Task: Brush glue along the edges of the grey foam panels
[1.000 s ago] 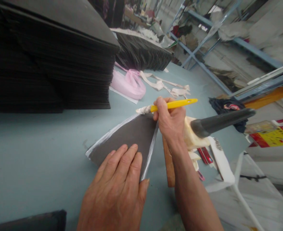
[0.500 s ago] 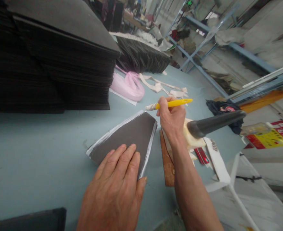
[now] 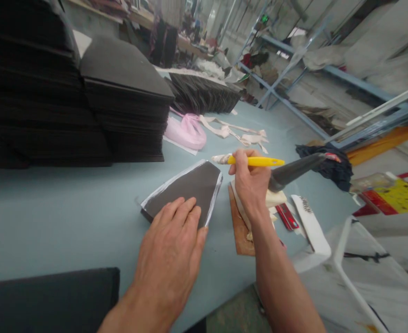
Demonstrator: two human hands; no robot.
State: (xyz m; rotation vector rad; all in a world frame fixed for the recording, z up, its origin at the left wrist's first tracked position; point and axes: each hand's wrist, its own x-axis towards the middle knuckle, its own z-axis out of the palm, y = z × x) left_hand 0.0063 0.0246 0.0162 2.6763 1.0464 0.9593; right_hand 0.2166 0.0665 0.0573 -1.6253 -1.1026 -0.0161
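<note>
We look down on a pale blue worktable [image 3: 68, 222], with tall stacks of black sheets [image 3: 127, 92] at 10 o'clock and a fanned row of dark sheets [image 3: 204, 95] at 12. Beyond them lie a pink fabric bundle [image 3: 186, 132] and cream straps [image 3: 225, 127]. Blue metal shelving [image 3: 287, 88] stands at 1 o'clock, and a crumpled black cloth [image 3: 324, 166] sits at 2 on the table's far edge.

Near the middle, a dark tapered sheet [image 3: 186, 189] with white-streaked edges lies flat on the table. Our left hand [image 3: 169, 254] presses down on it from 6 o'clock, fingers spread slightly and resting on its lower part. At 3 o'clock, our right hand [image 3: 250, 185] pinches a yellow-handled tool [image 3: 254, 161] between thumb and fingers, its white-caked tip pointing toward the sheet but not touching it. Under that wrist lies a brown board [image 3: 240, 231].
</note>
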